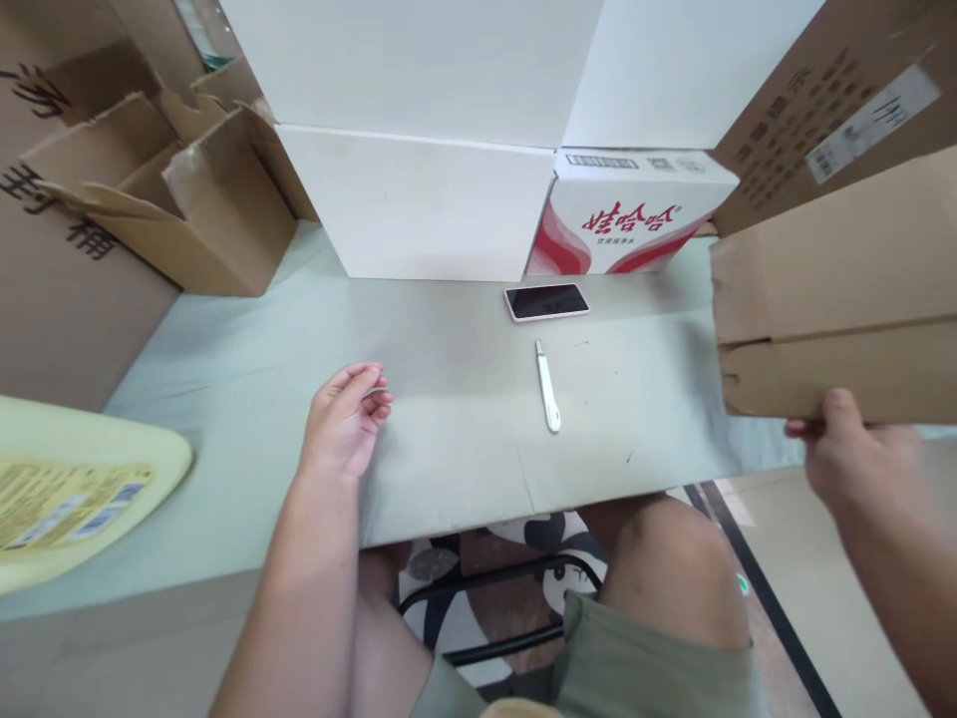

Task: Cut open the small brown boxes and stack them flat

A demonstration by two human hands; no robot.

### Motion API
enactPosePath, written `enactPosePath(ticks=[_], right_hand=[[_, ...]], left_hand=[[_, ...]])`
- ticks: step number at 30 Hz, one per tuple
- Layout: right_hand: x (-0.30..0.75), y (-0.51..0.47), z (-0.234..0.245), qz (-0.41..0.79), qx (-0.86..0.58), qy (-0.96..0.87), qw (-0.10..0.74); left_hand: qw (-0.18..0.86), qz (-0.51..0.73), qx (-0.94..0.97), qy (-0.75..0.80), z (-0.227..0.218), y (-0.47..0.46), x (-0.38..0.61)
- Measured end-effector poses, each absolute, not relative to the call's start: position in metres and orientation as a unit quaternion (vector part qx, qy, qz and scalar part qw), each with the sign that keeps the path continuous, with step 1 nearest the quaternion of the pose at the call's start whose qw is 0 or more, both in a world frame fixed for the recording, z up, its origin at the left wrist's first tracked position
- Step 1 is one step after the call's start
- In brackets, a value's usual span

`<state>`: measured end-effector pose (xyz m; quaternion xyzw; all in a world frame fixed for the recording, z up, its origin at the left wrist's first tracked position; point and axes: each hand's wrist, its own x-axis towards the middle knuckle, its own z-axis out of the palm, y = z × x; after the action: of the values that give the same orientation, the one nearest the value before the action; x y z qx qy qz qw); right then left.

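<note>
My right hand grips the lower edge of a flattened brown cardboard box, held up at the right above the table's edge. My left hand rests on the pale green table, fingers loosely curled, holding nothing. A white utility knife lies on the table between my hands. Beyond the knife a phone lies face up with a dark screen.
Large white boxes and a red-and-white printed carton stand along the back. Open brown cartons sit at the left. A yellow object with a label lies at the near left. My knees show below the table's edge.
</note>
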<state>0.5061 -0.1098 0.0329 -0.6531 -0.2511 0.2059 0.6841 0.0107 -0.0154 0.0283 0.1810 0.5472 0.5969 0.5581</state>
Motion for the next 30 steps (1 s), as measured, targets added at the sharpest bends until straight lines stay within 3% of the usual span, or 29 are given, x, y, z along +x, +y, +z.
enactPosePath(ticks=[4, 9, 14, 21, 30], right_hand=[[0.549, -0.029, 0.061, 0.094, -0.710, -0.405, 0.569], [0.552, 0.080, 0.093, 0.172, -0.735, -0.339, 0.561], [0.498, 0.084, 0.075, 0.281, -0.765, -0.328, 0.477], [0.369, 0.075, 0.058, 0.383, -0.729, -0.451, 0.344], [0.096, 0.124, 0.078, 0.382, -0.512, -0.738, 0.218]], left_hand=[[0.551, 0.589, 0.188, 0.561, 0.026, -0.011, 0.017], [0.549, 0.578, 0.193, 0.572, 0.025, -0.006, 0.020], [0.553, 0.587, 0.193, 0.559, 0.027, -0.005, 0.015], [0.559, 0.619, 0.182, 0.520, 0.033, -0.016, 0.000], [0.514, 0.676, 0.174, 0.499, 0.035, -0.027, -0.032]])
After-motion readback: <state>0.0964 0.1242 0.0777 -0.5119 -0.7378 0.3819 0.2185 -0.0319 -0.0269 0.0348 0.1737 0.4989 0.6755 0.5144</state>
